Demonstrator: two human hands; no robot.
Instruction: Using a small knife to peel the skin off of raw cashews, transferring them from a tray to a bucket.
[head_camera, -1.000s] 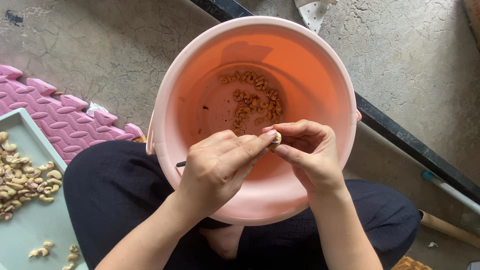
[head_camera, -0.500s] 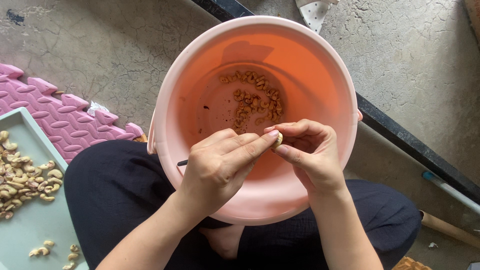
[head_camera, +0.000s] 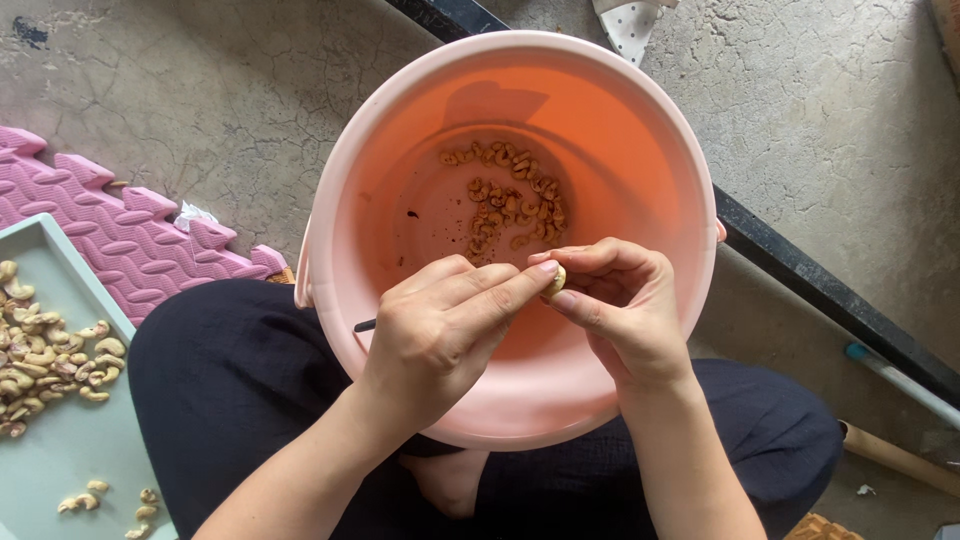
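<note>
Cashew (head_camera: 556, 279) pinched between left hand (head_camera: 440, 335) and right hand (head_camera: 620, 305) fingertips at frame centre, above bucket (head_camera: 640, 130); likely to slip or crack if squeezed unevenly.

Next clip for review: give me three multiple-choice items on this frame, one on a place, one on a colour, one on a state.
1. Where do both hands meet?
A. Above the tray
B. Above the bucket
C. On the foam mat

2. What colour is the foam mat?
A. Pink
B. Green
C. Black

3. How is the nut held?
A. Lying loose on the floor
B. Pinched between fingertips of both hands
C. Resting on a knee

Answers:
1. B: the left hand and right hand come together over the open pink bucket.
2. A: the foam mat beside the tray is pink.
3. B: the pale nut sits between fingertips of both hands, over the nuts in the bucket.
</note>
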